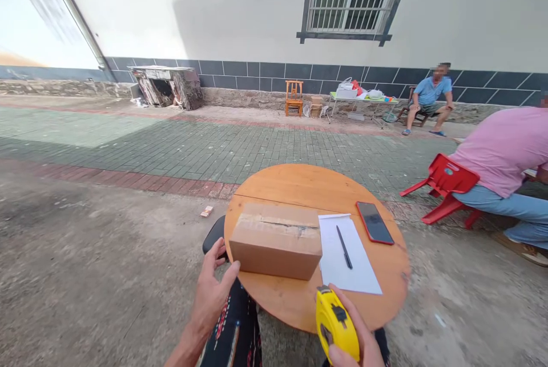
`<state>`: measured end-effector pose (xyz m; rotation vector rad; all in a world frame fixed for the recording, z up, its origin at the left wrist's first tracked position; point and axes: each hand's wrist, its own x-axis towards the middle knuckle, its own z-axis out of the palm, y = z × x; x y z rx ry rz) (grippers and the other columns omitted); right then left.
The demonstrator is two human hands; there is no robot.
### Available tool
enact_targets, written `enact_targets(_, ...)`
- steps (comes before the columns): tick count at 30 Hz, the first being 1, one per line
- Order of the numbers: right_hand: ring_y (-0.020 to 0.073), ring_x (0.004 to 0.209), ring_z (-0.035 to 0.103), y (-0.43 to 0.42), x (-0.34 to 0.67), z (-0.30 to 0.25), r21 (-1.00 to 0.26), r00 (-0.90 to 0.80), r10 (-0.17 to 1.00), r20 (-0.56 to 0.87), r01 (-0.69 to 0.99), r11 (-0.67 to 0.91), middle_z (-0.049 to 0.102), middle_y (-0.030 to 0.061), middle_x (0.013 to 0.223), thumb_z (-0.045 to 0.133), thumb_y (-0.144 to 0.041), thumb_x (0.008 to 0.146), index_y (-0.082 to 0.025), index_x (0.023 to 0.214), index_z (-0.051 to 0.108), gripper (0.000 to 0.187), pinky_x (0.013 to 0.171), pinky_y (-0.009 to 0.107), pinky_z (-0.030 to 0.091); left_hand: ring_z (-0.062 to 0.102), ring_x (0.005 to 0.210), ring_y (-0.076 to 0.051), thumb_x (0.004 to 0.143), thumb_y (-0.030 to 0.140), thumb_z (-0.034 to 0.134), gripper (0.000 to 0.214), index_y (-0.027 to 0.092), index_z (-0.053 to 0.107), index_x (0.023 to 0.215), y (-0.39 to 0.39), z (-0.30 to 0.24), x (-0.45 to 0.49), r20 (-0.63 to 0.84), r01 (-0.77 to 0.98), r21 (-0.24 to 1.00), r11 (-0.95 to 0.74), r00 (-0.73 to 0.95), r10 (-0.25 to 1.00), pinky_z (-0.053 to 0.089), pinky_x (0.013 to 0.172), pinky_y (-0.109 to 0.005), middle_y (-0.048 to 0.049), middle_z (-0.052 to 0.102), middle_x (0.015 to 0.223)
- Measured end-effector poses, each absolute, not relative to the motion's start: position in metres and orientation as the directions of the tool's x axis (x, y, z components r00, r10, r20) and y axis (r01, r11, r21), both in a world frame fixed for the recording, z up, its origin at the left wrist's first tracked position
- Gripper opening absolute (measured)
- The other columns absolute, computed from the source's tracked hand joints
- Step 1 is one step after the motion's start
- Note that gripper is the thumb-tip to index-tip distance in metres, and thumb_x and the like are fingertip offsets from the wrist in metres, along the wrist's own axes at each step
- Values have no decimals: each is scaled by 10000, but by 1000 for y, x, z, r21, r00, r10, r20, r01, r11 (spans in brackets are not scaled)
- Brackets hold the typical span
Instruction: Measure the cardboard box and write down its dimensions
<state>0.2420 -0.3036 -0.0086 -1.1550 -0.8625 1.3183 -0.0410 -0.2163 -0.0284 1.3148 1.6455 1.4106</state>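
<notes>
My right hand (363, 341) is wrapped around a yellow tape measure (336, 321) with a black button, held over the table's near edge. No blade shows pulled out of it. My left hand (214, 284) is held beside the near left corner of a closed brown cardboard box (274, 241), thumb and fingers apart; whether it touches the box I cannot tell. Clear tape runs along the box's top. Right of the box, white paper (338, 275) lies flat with a black pen (344, 247) on it.
On the round wooden table (291, 310) a red-edged phone (374, 222) lies at the right. A person in pink (509, 144) sits on a red chair (454, 176). Farther back are a seated person in blue (432, 92), a loaded folding table (363, 100) and a wooden chair (294, 99).
</notes>
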Motion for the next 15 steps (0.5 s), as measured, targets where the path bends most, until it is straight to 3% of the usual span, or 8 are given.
enact_targets(7,321,1281,522,-285,245,-9,-961,132,985,-108,-267,-70,624,101,1334,807,-499,620,-218,1334,556,807,979,324,478,454,1302,-309,802,567,613,786,200,337,1440,-209,-52,-34,26,155,988,13,-247,969,355,1102,-479,-139,419,1478)
enact_targets(15,280,1307,499,-268,240,-16,-972,111,992,-61,-231,-34,581,76,1394,778,-483,664,-212,1348,530,776,1019,278,436,558,1200,-300,790,597,622,736,172,445,1365,-203,-51,-27,9,150,988,27,-234,972,446,1017,-426,-134,578,1330)
